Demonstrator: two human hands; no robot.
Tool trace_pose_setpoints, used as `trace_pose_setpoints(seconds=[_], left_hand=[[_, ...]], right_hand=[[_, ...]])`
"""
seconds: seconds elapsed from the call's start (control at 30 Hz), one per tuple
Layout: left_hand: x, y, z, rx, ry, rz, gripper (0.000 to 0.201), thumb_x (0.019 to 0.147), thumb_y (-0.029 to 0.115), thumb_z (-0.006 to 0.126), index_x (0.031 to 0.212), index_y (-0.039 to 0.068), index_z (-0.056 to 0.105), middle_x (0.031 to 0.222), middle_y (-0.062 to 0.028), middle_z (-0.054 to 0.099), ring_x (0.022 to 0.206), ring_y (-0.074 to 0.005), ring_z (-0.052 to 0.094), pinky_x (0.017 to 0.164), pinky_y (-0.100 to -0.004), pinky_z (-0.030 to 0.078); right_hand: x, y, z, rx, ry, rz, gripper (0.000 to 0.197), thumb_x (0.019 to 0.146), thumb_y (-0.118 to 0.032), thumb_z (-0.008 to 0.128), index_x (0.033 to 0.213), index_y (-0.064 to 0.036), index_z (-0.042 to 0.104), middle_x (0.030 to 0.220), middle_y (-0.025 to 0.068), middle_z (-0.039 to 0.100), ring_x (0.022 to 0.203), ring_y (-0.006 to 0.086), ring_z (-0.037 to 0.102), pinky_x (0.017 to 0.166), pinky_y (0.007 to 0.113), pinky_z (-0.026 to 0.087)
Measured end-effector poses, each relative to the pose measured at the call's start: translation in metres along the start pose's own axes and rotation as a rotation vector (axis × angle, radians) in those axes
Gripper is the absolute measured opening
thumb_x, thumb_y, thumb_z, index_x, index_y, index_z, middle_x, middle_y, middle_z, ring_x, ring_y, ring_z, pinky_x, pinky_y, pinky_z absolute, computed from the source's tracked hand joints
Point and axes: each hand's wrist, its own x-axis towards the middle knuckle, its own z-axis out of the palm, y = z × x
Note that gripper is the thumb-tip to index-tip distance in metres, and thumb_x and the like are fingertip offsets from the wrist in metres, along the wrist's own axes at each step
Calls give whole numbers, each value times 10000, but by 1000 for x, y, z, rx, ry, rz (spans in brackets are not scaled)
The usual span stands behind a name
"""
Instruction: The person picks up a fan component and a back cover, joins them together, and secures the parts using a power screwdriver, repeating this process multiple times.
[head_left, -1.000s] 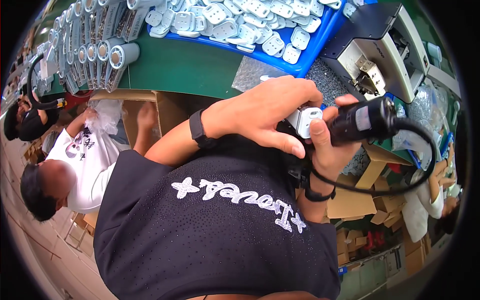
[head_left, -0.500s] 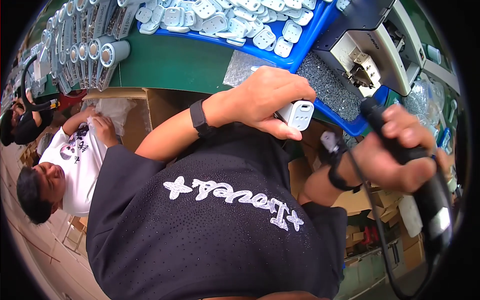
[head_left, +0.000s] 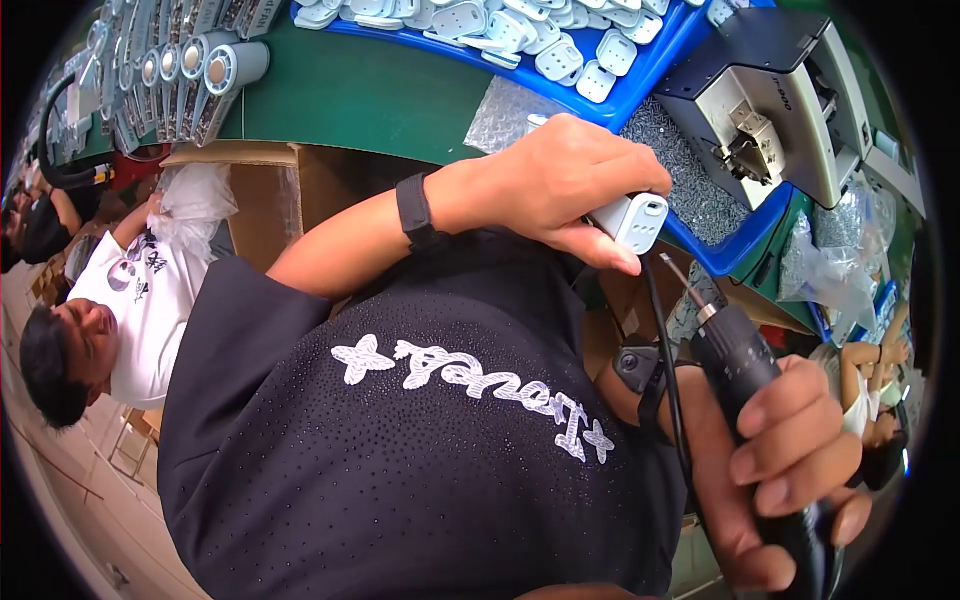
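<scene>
My left hand (head_left: 570, 185) is closed around a white plastic housing (head_left: 636, 222), thumb below and fingers over the top. Its rounded end face, with a slot and several small holes, is turned to the right; the rest is hidden in my grip. In my right hand (head_left: 795, 450) is a black corded electric screwdriver (head_left: 735, 345), fingers wrapped round its body. The bit (head_left: 682, 278) slants up and left, its tip just short of the housing's end face and apparently not touching it. A black cable (head_left: 668, 350) hangs beside the bit.
A blue tray (head_left: 648, 95) bears many pale plastic caps (head_left: 560, 60). Beyond my hands lie a bin of small screws (head_left: 690, 165) and a boxy screw-feeding machine (head_left: 765, 110). Grey housings (head_left: 215, 75) stand in rows at far left. Another person (head_left: 130, 310) sits left.
My right hand has drawn the screwdriver down and back from the machine, and its bit now points toward the housing. My left hand, still holding the housing, appears slightly further right.
</scene>
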Motion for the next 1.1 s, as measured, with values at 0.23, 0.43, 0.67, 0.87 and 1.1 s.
trace_pose_setpoints(seconds=[0.23, 0.43, 0.67, 0.87, 1.1], left_hand=[[0, 2, 0, -15, -20, -22, 586, 780, 548, 736, 1026, 37, 591, 881, -103, 642, 751, -313, 647, 617, -373, 516], [0, 0, 0, -8, -6, -9, 578, 777, 540, 743, 1024, 40, 591, 873, -103, 640, 743, -309, 645, 612, -372, 516], [-2, 2, -1, 5, -1, -7, 575, 775, 537, 743, 1025, 43, 588, 855, -97, 632, 726, -303, 638, 603, -368, 513], [1, 4, 1, -21, -8, 23, 571, 775, 536, 743, 1015, 42, 586, 843, -96, 626, 712, -302, 633, 595, -364, 511], [6, -3, 2, -12, 4, 17, 577, 779, 540, 740, 1017, 35, 595, 869, -104, 637, 733, -303, 645, 612, -361, 521]], right_hand=[[2, 22, 6, 37, -37, -11, 468, 849, -466, 705, 1151, -149, 537, 791, -36, 502, 615, 95, 463, 629, 300, 383], [1, 19, 8, 46, -7, -24, 456, 838, -447, 714, 1158, -167, 551, 774, -38, 502, 592, 96, 473, 621, 306, 395], [6, 13, -3, 77, -184, -29, 485, 909, -485, 618, 1254, -169, 492, 785, 13, 490, 584, 161, 484, 552, 344, 449], [-7, 24, 8, 102, -64, -50, 444, 833, -438, 719, 1159, -180, 564, 772, -38, 524, 563, 99, 480, 608, 303, 410], [-6, 26, 8, 16, 19, -54, 385, 847, -410, 691, 1111, -161, 564, 760, -35, 517, 557, 102, 463, 595, 275, 399]])
